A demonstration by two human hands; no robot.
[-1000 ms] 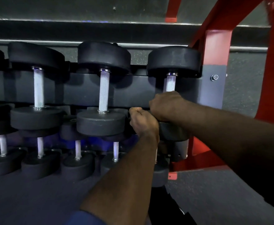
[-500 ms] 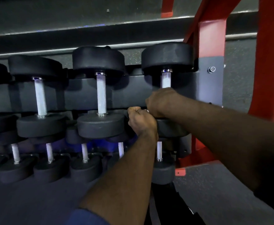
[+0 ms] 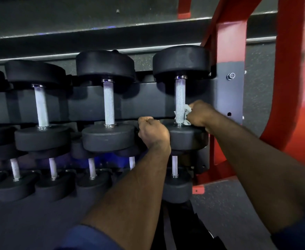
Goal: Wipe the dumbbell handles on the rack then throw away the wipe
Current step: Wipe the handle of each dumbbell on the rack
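The right hand [image 3: 198,114] has its fingers clamped on a crumpled white paper wipe [image 3: 187,112], pressing it against the lower right side of the knurled silver steel handle [image 3: 180,98] of the end dumbbell on the upper tier of the dark metal rack [image 3: 148,100]. Most of that handle stands bare above the fingers, up to the black round head [image 3: 181,62]. The left hand [image 3: 152,134] sits just left of and below the wipe, its fingers curled tight into a fist between two front dumbbell heads; whether they hook onto the rack there is hidden. Judging by this, the wiping is in progress on this one handle. Further left of the fingers two more silver handles [image 3: 109,103] show on the same tier, and a row of shorter ones [image 3: 92,167] stands below; nothing shows which of them are already cleaned. The wipe is in hand, so throwing it away is not yet done, and no bin is in view
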